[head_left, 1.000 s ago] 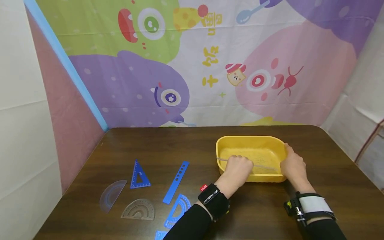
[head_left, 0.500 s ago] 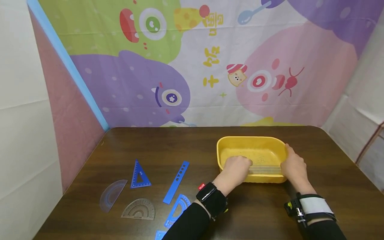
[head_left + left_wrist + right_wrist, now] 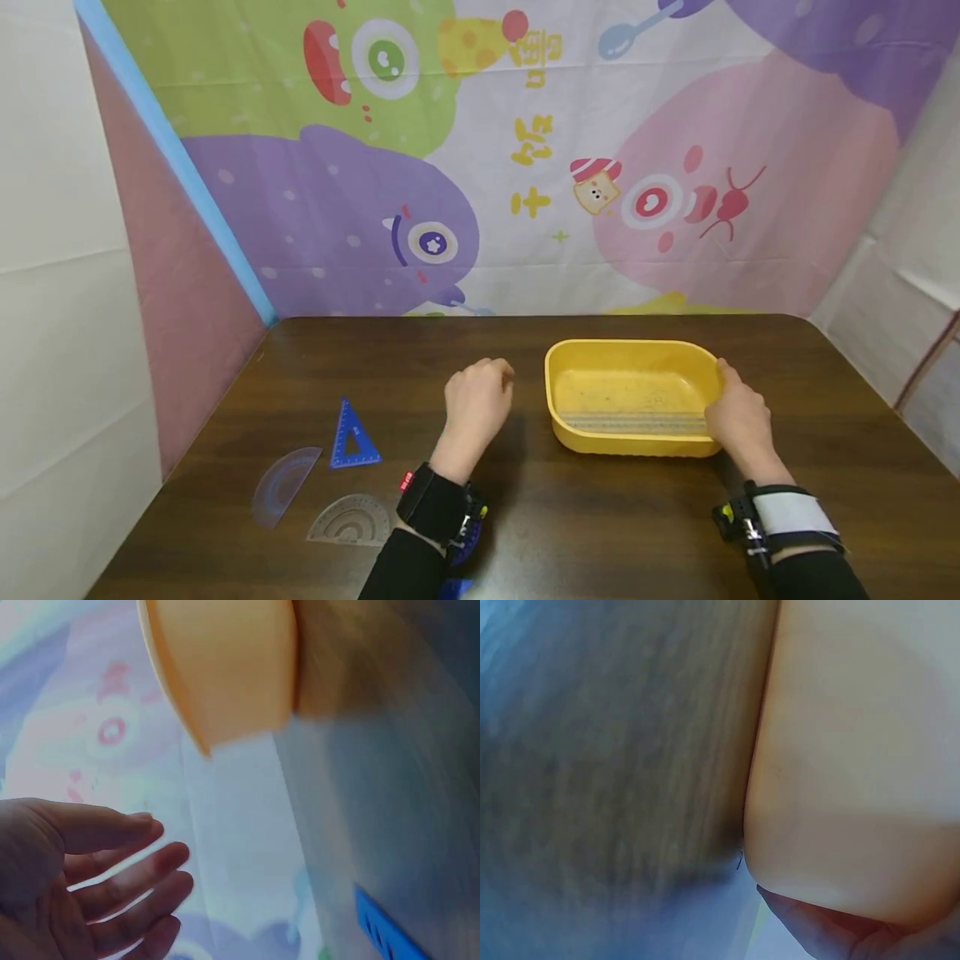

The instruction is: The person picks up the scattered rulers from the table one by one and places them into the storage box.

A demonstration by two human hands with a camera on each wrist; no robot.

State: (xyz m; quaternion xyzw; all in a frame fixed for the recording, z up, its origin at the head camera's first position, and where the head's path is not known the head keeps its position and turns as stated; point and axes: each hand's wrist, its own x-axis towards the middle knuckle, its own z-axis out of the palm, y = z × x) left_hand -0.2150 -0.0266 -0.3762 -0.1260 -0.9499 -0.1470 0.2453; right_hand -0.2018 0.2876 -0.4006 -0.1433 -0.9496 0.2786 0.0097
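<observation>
My left hand (image 3: 478, 404) hovers over the table, left of a yellow plastic basin (image 3: 630, 446). In the left wrist view its fingers are loosely bent, with nothing between them. A blue ruler (image 3: 382, 930) with cut-outs shows there too; in the head view the left hand and arm cover it. My right hand (image 3: 741, 417) grips the basin's right end, its thumb at the rim. Most of its fingers are hidden behind the wall. A clear ruler (image 3: 633, 422) lies flat along the near side of the basin's floor.
On the left of the brown table (image 3: 825, 400) lie a blue set square (image 3: 352, 437), a purplish clear protractor (image 3: 287, 486) and a grey clear protractor (image 3: 351, 521). Blue pieces (image 3: 456, 589) show partly beside the left sleeve. A cartoon-print cloth (image 3: 517, 258) hangs behind.
My left hand has released the clear ruler, which now lies flat in the basin, and has moved left out of it. The right hand stays on the basin's end.
</observation>
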